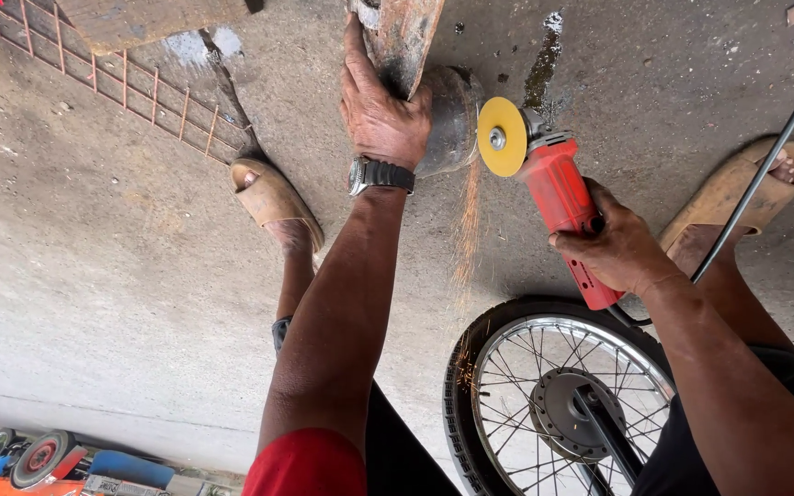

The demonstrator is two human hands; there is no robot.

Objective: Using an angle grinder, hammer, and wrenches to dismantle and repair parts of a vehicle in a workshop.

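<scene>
My left hand (pixel 380 108), with a dark wristwatch on its wrist, grips a rusty metal piece (pixel 404 37) that joins a dark round steel part (pixel 452 119) on the concrete floor. My right hand (pixel 619 248) holds a red angle grinder (pixel 558 197) by its body. The grinder's yellow disc (pixel 502 137) touches the edge of the round steel part. Orange sparks (pixel 467 230) stream down from the contact point toward me. The grinder's black cable (pixel 765 174) runs off to the upper right.
A spoked motorcycle wheel (pixel 553 395) with a black tyre lies near my legs. My feet wear tan slide sandals, one on the left (pixel 273 197) and one on the right (pixel 737 193). A red wire mesh (pixel 103 78) lies at upper left. Tools and a blue object sit at lower left.
</scene>
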